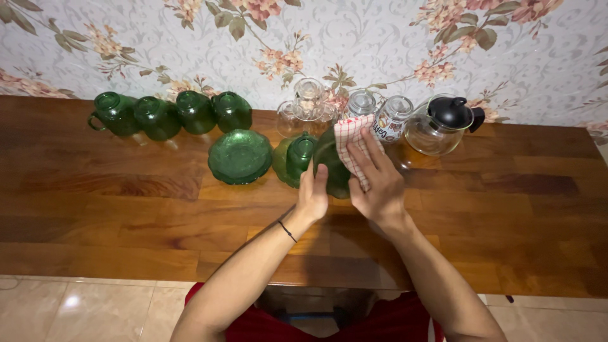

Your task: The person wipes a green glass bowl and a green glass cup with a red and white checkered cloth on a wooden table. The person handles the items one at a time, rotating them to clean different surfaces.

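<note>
- Wiping in hand, by the look of it: a green glass dish raised on edge at mid-table and rubbed with a checked cloth.
- Left hand: closed narrowly on the dish's near left rim, fingers curled round the edge, steadying it; thin black band at the wrist.
- Right hand: holding the cloth, fingers stretched long and close together over it, pressing it flat against the dish's right face; thumb side hidden behind the cloth, so impossible to tell how much is tucked under the palm.
- Dish itself: off the wooden table or barely resting on it, cannot tell which; just right of a green cup seated on its saucer, near touching.
- Further left: a green plate lying flat, and behind it a row of four green cups along the wall.
- Behind the hands: clear glass cups, two glass jars, and a glass coffee pot with a black lid, all close to the dish's top edge.
- Progress, as a judgement: mid-wipe, only the right part of the dish under cloth.
- Called for next, as a judgement: a firm left grip while turning the dish under the cloth, steady even pressure, and little sideways swing, given the cup and jars crowding close.
</note>
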